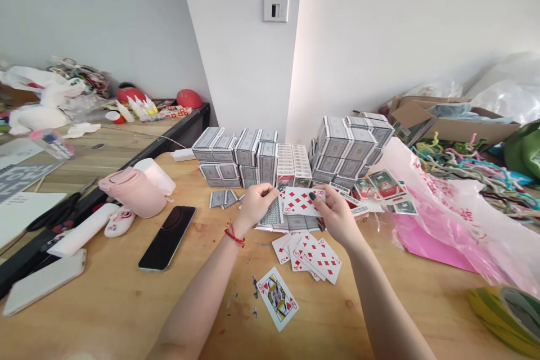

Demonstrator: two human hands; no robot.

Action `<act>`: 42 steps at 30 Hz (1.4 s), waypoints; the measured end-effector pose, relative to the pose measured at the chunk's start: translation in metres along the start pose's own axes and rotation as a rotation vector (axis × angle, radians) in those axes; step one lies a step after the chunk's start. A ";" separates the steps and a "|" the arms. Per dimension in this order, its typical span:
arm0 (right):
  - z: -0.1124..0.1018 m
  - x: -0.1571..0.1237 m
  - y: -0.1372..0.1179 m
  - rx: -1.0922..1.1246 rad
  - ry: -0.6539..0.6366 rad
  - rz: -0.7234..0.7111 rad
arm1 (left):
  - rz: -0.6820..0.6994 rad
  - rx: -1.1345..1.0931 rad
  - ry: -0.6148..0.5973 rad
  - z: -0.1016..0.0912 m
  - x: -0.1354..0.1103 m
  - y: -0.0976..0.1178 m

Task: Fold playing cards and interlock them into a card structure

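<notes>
Probably the biggest trouble on the wooden table (113, 304) would come from the right box stack (352, 146), several layers high on the far side: a knock from a forearm or knuckles could topple it. The lower left box stack (236, 157) looks less at risk. The right hand (331, 214) is nearly closed, pinching the right end of the eight of diamonds (300, 201) between thumb and fingers; a loose pinch could let it slip, a hard one could bend it. The left hand (259, 205) is curled, thumb close to forefinger, by the card's left end; whether it grips anything I cannot tell. On the near side, the overlapping pile of diamonds (318, 259) could slide apart if a wrist brushes it.

The eight is held above the patterned card backs (272, 215), between the hands, printed face toward the wearer. Its long axis runs left to right, almost level, short ends toward either hand. Nearer, the queen of hearts (277, 298) lies face up, apart from the pile, its long axis slanting from far left to near right.
</notes>
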State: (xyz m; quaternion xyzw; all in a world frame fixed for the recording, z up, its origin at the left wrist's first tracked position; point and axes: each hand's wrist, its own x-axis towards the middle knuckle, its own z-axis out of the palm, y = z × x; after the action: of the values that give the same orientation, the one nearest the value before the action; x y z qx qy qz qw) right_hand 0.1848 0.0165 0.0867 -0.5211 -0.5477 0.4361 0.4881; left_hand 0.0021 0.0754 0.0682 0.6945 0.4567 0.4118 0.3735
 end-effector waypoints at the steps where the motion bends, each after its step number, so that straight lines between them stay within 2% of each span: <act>1: 0.002 0.000 0.002 -0.003 -0.020 0.011 | 0.001 0.006 0.001 0.000 0.000 0.000; 5: 0.008 -0.001 0.007 -0.041 -0.045 0.033 | 0.007 0.023 0.015 0.000 -0.001 0.000; 11: 0.002 -0.001 0.007 -0.029 0.039 0.006 | -0.002 0.025 0.005 -0.001 -0.002 0.002; 16: 0.006 -0.004 0.009 -0.024 -0.037 0.051 | -0.005 0.028 0.009 0.000 -0.002 0.005; 22: 0.005 -0.006 0.006 -0.001 0.104 0.016 | 0.001 0.030 -0.002 0.001 -0.002 0.001; 33: 0.007 -0.008 0.009 -0.157 0.163 -0.089 | -0.015 0.016 0.001 0.000 -0.003 0.001; 42: 0.007 -0.008 0.016 -0.150 -0.033 0.039 | 0.002 0.055 -0.002 0.000 -0.002 -0.004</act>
State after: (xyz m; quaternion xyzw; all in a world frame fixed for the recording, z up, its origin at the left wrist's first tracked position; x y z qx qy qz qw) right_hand 0.1796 0.0103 0.0694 -0.5598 -0.5764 0.4117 0.4300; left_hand 0.0008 0.0748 0.0642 0.7052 0.4668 0.3988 0.3545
